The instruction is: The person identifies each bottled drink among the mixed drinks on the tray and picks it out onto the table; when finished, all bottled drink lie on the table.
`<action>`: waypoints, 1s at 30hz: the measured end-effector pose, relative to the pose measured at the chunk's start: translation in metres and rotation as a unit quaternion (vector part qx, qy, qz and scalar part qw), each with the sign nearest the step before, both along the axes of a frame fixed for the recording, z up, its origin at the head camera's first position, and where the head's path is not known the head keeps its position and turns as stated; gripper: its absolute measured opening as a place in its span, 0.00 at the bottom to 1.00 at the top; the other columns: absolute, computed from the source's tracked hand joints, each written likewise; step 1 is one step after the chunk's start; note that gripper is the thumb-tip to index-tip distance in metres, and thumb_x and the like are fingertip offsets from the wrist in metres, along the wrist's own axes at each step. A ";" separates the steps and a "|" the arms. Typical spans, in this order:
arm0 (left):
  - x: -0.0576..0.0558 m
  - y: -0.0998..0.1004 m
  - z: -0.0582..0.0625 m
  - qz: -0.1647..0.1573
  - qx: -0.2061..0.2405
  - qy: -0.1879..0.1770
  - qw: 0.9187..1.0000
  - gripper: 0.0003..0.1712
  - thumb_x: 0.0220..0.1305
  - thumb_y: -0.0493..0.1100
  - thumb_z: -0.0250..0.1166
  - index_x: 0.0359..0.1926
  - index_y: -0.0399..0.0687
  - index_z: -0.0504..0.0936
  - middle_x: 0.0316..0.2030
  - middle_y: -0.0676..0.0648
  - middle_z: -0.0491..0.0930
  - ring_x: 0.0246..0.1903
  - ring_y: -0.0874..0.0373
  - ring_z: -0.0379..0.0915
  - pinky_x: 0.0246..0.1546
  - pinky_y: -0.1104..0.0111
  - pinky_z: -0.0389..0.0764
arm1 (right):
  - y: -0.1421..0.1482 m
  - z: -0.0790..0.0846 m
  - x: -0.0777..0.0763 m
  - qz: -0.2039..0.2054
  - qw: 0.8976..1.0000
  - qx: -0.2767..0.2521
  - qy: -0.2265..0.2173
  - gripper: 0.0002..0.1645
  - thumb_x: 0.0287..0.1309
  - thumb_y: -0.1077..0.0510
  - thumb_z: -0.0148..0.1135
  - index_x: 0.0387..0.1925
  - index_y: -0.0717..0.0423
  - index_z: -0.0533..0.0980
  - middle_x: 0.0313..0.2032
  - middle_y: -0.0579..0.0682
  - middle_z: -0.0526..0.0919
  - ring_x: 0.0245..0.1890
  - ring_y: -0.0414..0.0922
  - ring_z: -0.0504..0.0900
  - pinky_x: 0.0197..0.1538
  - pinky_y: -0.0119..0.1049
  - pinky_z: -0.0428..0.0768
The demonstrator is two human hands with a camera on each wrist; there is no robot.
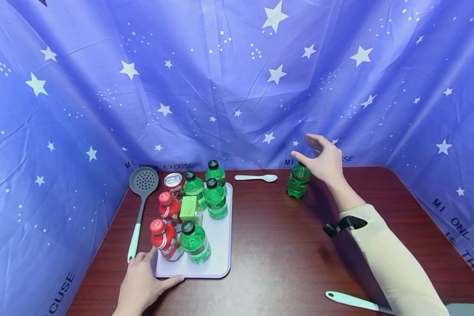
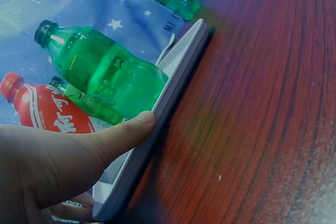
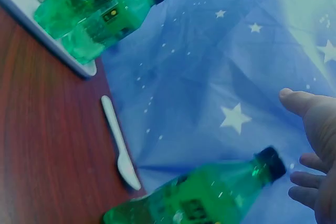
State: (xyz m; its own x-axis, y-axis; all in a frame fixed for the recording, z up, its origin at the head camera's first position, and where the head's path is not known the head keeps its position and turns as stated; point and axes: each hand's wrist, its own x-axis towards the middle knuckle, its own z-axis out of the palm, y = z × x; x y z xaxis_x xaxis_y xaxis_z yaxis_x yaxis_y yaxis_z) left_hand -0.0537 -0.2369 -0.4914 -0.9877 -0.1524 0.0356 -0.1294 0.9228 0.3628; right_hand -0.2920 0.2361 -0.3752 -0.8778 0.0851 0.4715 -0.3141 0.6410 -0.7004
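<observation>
My left hand (image 1: pixel 140 278) holds the near-left corner of a pale tray (image 1: pixel 221 263); its thumb (image 2: pixel 126 132) lies along the front rim, its fingers by the left side. On the tray stand several green soda bottles (image 1: pixel 195 245), two red bottles (image 1: pixel 165 240), a green carton (image 1: pixel 188 208) and a red can (image 1: pixel 174 183). At the back right a separate green soda bottle (image 1: pixel 299 181) stands upright on the table. My right hand (image 1: pixel 324 160) is beside and above its black cap, thumb and fingers spread; the right wrist view shows a gap between them.
A slotted skimmer (image 1: pixel 142 202) lies left of the tray. Along the back edge lies a white spoon (image 1: pixel 256 177). At the front right is a utensil with a pale green handle (image 1: pixel 351 299), partly behind my right sleeve. A blue star-patterned cloth (image 1: pixel 237 87) hangs around the table.
</observation>
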 end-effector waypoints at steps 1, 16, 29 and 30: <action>0.000 0.000 0.000 0.001 0.000 -0.002 1.000 0.74 0.31 0.79 0.83 0.68 0.29 0.77 0.52 0.28 0.80 0.54 0.33 0.78 0.52 0.38 0.84 | -0.002 0.003 -0.001 0.004 1.000 -0.003 0.003 0.44 0.54 0.45 0.83 0.68 0.56 0.78 0.62 0.60 0.86 0.63 0.59 0.86 0.65 0.52 0.83; 0.000 0.001 0.002 0.003 0.003 -0.007 1.000 0.73 0.31 0.78 0.83 0.68 0.29 0.77 0.51 0.28 0.80 0.53 0.34 0.78 0.51 0.38 0.84 | -0.047 0.027 -0.011 0.052 0.998 -0.031 0.024 0.41 0.52 0.46 0.85 0.66 0.52 0.81 0.61 0.59 0.87 0.61 0.57 0.88 0.65 0.51 0.84; -0.001 0.000 0.001 0.005 0.002 -0.006 1.000 0.74 0.30 0.79 0.83 0.68 0.30 0.77 0.51 0.28 0.80 0.53 0.33 0.77 0.51 0.38 0.84 | -0.092 0.030 -0.013 0.098 0.995 -0.007 0.027 0.42 0.52 0.44 0.85 0.66 0.51 0.81 0.60 0.56 0.89 0.58 0.54 0.90 0.61 0.52 0.85; -0.001 0.000 0.001 0.005 0.002 -0.006 1.000 0.74 0.30 0.79 0.83 0.68 0.30 0.77 0.51 0.28 0.80 0.53 0.33 0.77 0.51 0.38 0.84 | -0.095 0.030 -0.014 0.104 0.994 -0.008 0.027 0.42 0.52 0.44 0.85 0.66 0.51 0.81 0.60 0.55 0.88 0.58 0.54 0.90 0.61 0.51 0.85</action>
State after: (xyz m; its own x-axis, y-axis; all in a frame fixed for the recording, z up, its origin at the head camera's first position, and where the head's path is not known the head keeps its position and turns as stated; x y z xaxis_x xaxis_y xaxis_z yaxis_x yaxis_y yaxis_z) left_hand -0.0546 -0.2369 -0.4903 -0.9864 -0.1628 0.0237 -0.1431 0.9200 0.3648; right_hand -0.3056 0.1408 -0.3456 -0.8504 -0.0875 0.5188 -0.4762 0.5470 -0.6885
